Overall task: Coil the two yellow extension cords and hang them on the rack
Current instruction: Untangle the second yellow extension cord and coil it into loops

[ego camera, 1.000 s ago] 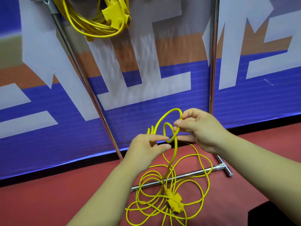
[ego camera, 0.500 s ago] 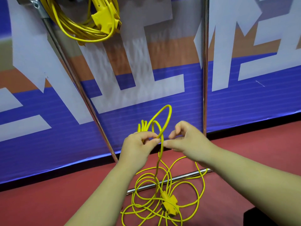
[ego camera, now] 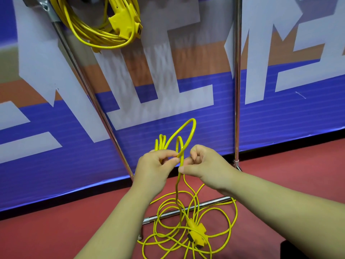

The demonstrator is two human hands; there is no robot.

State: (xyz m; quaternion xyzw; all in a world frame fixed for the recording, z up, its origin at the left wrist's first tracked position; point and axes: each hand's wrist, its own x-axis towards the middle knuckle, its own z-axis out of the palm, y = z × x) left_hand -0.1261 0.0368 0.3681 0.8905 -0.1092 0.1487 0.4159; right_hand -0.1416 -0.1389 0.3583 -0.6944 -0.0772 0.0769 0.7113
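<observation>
Red floor (ego camera: 56, 236), blue-and-white banner (ego camera: 56, 146) behind a chrome rack (ego camera: 237, 90); one yellow cord (ego camera: 100, 37) is seen hung coiled at the rack's upper left. The second cord (ego camera: 179, 204) lies mostly loose on the floor, socket block (ego camera: 197, 233) among the turns, while a few loops are gripped in the curled fingers (ego camera: 166, 155) of the left hand (ego camera: 155, 171) and the strand beside them is pinched by the right hand (ego camera: 207, 169). Judged light, limp, springy: best taken near the held loops, block last.

Sports hall: red floor (ego camera: 56, 232), blue printed barrier (ego camera: 46, 171).
</observation>
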